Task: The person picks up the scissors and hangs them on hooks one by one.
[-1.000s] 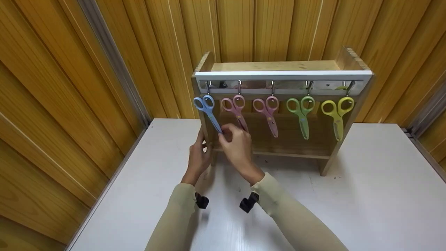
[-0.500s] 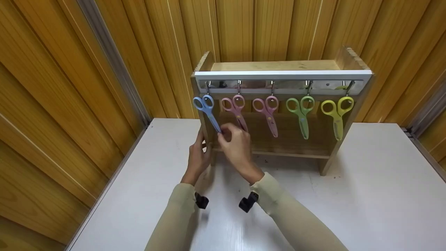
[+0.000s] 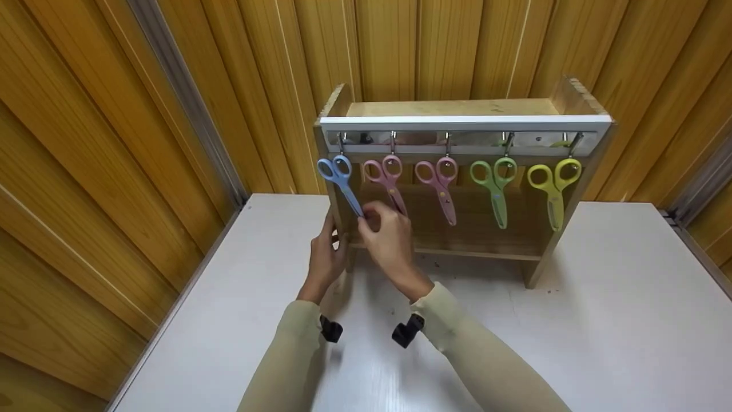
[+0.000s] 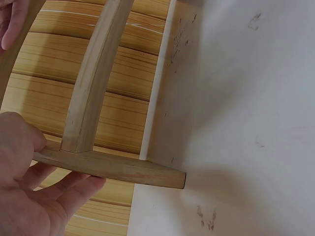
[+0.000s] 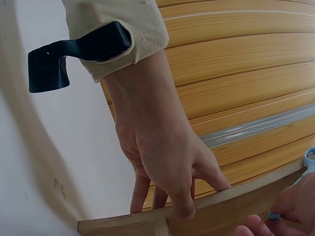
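Note:
Blue scissors (image 3: pixel 346 187) hang by one handle loop from the leftmost hook of a small wooden rack (image 3: pixel 474 253). My right hand (image 3: pixel 391 240) pinches their tip between thumb and fingers, holding them slanted. In the right wrist view a bit of blue shows at the fingertips. My left hand (image 3: pixel 325 264) grips the rack's left side panel (image 4: pixel 133 169), thumb on the inner side and fingers on the outer side. Pink scissors (image 3: pixel 386 178), their tip partly hidden by my right hand, hang beside the blue ones.
Further right hang more pink scissors (image 3: pixel 440 186), green scissors (image 3: pixel 495 186) and yellow scissors (image 3: pixel 555 189), each on its own hook. The rack stands on a white table (image 3: pixel 617 320). Wood-patterned panels (image 3: pixel 446 51) enclose the back and sides.

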`<state>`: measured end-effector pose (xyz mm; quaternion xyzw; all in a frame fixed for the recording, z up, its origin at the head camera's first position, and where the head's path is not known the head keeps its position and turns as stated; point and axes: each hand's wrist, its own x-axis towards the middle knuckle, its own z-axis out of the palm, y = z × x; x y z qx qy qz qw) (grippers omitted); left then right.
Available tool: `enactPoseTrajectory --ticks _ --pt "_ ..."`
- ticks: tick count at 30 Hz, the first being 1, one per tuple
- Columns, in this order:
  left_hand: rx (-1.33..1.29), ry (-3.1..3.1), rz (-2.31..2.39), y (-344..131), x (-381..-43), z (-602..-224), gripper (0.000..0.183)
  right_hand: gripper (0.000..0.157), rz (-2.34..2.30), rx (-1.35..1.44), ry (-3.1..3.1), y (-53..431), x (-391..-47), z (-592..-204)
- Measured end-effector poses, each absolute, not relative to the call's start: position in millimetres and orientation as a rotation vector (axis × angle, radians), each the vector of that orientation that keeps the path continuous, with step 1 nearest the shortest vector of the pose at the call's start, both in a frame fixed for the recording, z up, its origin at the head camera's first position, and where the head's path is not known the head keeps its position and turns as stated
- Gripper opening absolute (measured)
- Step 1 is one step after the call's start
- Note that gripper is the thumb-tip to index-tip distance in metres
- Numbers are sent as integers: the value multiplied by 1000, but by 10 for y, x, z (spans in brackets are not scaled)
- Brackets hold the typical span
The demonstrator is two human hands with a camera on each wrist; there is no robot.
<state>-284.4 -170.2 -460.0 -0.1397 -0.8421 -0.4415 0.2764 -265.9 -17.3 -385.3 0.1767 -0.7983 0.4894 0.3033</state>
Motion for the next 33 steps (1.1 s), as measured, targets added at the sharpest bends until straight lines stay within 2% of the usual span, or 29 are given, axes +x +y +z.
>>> enactPoseTrajectory --ticks 14,22,27,33 --pt "-356 -2292 -1240 -1672 -2875 -4599 68 12 1280 469 -2127 -136 -2660 -3873" --pt "-361 -2319 -1286 -1691 -2869 -4583 70 27 1197 519 -2186 -60 -2570 -3928" --pt "-350 -2325 -1267 -1737 -2820 -4574 69 34 1155 606 -2238 36 -2451 -3958" --pt "-308 -2329 -1211 -1792 -2719 -4566 76 30 1121 755 -2334 216 -2311 -3996"
